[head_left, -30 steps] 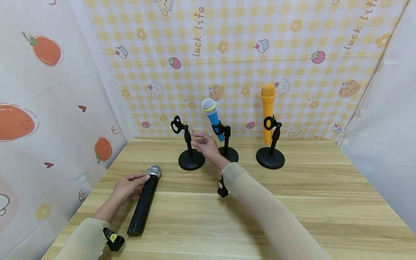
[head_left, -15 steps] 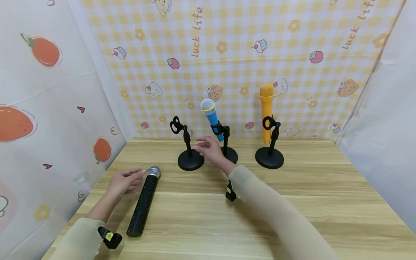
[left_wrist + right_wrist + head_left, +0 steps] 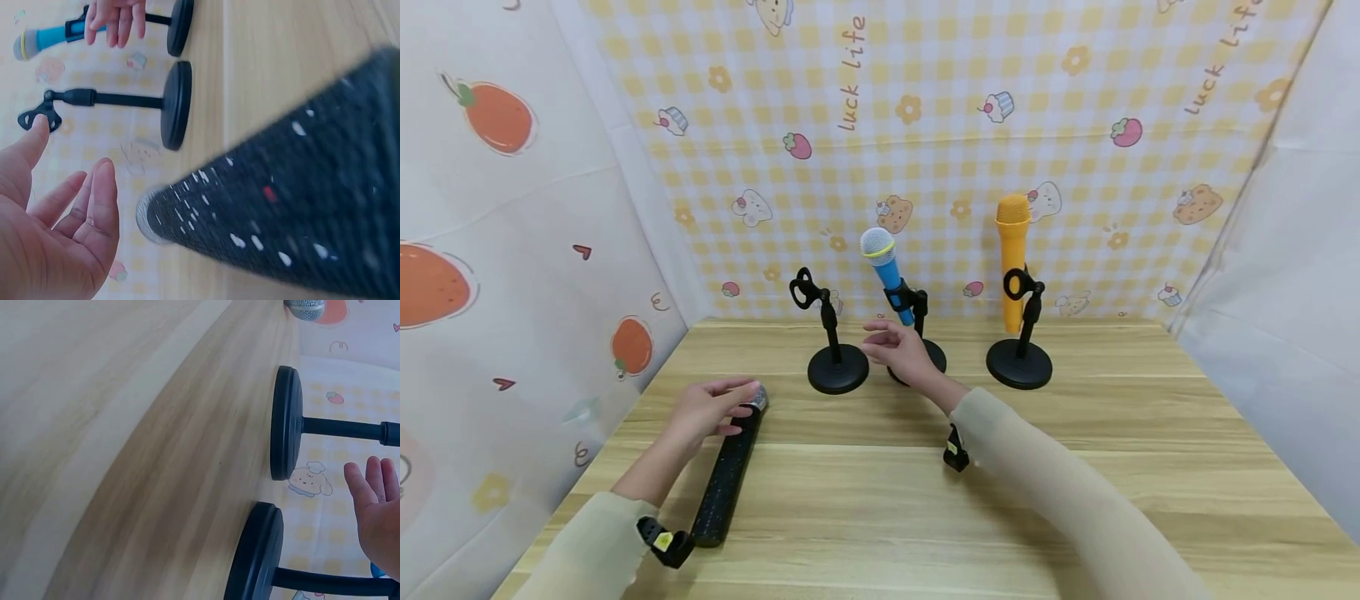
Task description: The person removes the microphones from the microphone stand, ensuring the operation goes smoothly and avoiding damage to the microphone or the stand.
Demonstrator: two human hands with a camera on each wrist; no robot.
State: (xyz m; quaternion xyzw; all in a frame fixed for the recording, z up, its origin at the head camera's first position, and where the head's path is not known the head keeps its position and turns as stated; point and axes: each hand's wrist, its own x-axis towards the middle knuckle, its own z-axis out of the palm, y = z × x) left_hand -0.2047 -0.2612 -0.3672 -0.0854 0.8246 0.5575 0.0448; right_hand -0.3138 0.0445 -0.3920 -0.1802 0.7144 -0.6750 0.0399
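A black speckled microphone [image 3: 724, 481] lies on the wooden table [image 3: 1075, 467], silver head pointing away from me. My left hand [image 3: 715, 406] is over that head with its fingers straight. In the left wrist view the left hand's palm [image 3: 56, 244] is spread beside the microphone [image 3: 300, 212], and a gap shows between them. My right hand [image 3: 897, 348] hovers open and holds nothing, in front of the middle stand's base and right of the empty stand [image 3: 831, 350]. The blue microphone [image 3: 883, 267] sits clipped in the middle stand.
An orange microphone [image 3: 1013, 250] stands in the right stand [image 3: 1018, 367]. Patterned cloth walls close off the left, back and right. In the right wrist view two black round bases [image 3: 285, 422] [image 3: 256, 556] stand close to my fingers [image 3: 375, 506].
My left hand lifted off the black microphone, then came back over its head. My right hand drew back from the empty stand, rightward and toward me.
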